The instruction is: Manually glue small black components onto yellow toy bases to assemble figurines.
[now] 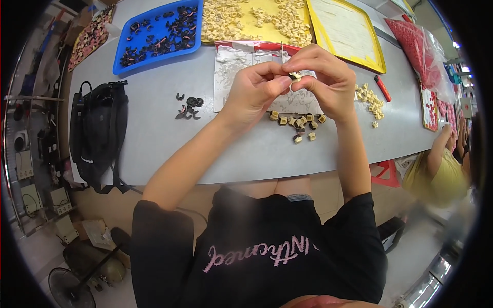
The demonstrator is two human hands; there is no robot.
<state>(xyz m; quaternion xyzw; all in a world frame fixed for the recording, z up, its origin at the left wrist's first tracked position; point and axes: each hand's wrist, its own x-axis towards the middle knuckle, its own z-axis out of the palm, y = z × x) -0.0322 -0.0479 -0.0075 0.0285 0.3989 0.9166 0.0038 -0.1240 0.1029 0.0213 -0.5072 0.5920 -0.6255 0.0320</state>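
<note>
L hand [261,93] & R hand [328,78] jointly pinch tiny dark-&-cream pc. [295,76]; uneven pressure could skew it, loose grip drop it.

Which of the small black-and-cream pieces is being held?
The piece at the fingertips of the left hand and right hand; the other black-and-cream pieces lie clustered nearer the person, below the white board.

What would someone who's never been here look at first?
Probably the left hand and right hand, meeting at upper centre with a tiny black-and-cream piece in their grip. Next, maybe the bright blue tray of dark curved bits at upper left, and the yellow tray of cream pieces beside it. A bulging pinkish-red bag also stands out at upper right.
</note>
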